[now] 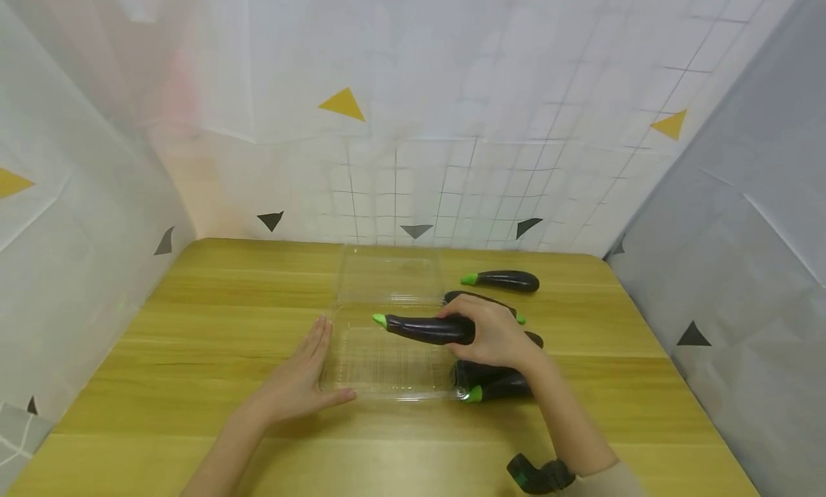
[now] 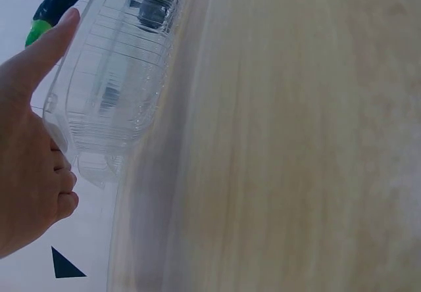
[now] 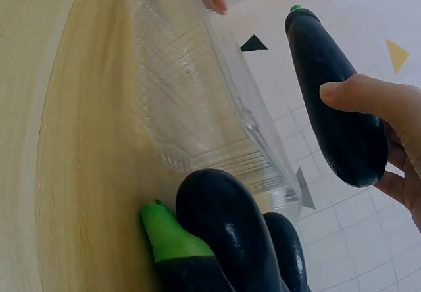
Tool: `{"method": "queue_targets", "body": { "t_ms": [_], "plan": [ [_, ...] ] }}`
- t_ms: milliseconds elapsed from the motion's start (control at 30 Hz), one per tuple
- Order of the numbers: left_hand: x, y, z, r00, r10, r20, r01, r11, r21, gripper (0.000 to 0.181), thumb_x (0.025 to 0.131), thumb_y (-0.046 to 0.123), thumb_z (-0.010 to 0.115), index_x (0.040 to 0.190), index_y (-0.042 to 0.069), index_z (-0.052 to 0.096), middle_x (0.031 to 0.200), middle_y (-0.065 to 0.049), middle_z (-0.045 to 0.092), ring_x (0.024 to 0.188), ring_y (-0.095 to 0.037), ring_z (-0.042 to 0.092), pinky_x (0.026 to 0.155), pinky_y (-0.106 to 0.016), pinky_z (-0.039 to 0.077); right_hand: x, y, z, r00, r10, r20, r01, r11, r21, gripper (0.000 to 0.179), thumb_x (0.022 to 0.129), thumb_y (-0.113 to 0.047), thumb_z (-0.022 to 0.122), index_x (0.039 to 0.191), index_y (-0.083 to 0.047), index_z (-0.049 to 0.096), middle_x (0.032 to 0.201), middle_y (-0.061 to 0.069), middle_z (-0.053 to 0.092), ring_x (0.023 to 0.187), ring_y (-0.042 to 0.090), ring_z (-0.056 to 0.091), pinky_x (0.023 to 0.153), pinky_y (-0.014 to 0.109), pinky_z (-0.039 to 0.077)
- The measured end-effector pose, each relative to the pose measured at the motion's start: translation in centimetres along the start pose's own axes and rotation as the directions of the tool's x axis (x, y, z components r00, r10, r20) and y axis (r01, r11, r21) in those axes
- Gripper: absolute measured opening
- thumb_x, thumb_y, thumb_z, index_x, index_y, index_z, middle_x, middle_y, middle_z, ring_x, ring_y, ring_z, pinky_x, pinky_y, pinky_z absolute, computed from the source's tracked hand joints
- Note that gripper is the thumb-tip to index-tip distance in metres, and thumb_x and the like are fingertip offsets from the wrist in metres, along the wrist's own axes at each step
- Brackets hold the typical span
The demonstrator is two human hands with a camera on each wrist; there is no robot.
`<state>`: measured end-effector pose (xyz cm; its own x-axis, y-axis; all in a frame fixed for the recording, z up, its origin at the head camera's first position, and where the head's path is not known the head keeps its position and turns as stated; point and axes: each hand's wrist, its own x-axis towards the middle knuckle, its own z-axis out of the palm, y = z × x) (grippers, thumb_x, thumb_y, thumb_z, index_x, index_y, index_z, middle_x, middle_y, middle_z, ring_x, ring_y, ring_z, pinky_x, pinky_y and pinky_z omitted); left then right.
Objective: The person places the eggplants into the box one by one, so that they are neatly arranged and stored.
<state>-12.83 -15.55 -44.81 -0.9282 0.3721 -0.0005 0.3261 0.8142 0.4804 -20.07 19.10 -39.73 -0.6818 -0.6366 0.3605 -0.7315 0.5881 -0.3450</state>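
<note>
In the head view my right hand grips a dark purple eggplant by its thick end, its green stem pointing left. The eggplant hangs over a clear plastic clamshell box, whose lid lies folded back toward the wall. At the box's left edge rests my left hand, fingers straight and thumb spread along the front corner. From the left wrist, this hand lies against the clear wall. The right wrist view shows thumb and fingers around the held eggplant.
Several more eggplants lie just right of the box, one with its green stem by the front corner. Another eggplant lies farther back. A dark strap-like object is at the right wrist. White sheeted walls border the wooden table.
</note>
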Motion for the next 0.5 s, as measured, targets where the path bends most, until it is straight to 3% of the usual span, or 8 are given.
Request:
{"method": "queue_targets", "body": {
  "t_ms": [233,500],
  "plan": [
    [0.0,0.0,0.0,1.000,0.004,-0.004,-0.004,1.000,-0.003,0.118,0.079,0.066,0.064,0.153,-0.001,0.001,0.159,-0.018,-0.007,0.143,-0.038,0.007,0.111,-0.054,0.023,1.0,0.3,1.2,0.999,0.018,0.037,-0.018,1.000,0.014,0.044,0.071,-0.023,0.084,0.112,-0.023,0.067,0.113,-0.008,0.063,0.100,0.013,0.062,0.077,0.035,0.054],
    [0.0,0.0,0.1,1.000,0.004,-0.005,-0.004,1.000,0.012,0.118,0.079,0.067,0.064,0.152,-0.002,0.001,0.159,-0.018,-0.007,0.143,-0.040,0.009,0.111,-0.054,0.023,2.1,0.2,2.5,0.997,0.024,0.077,-0.028,0.999,0.044,0.045,0.073,-0.021,0.084,0.115,-0.020,0.067,0.120,-0.002,0.065,0.116,0.024,0.058,0.094,0.046,0.049]
  ]
}}
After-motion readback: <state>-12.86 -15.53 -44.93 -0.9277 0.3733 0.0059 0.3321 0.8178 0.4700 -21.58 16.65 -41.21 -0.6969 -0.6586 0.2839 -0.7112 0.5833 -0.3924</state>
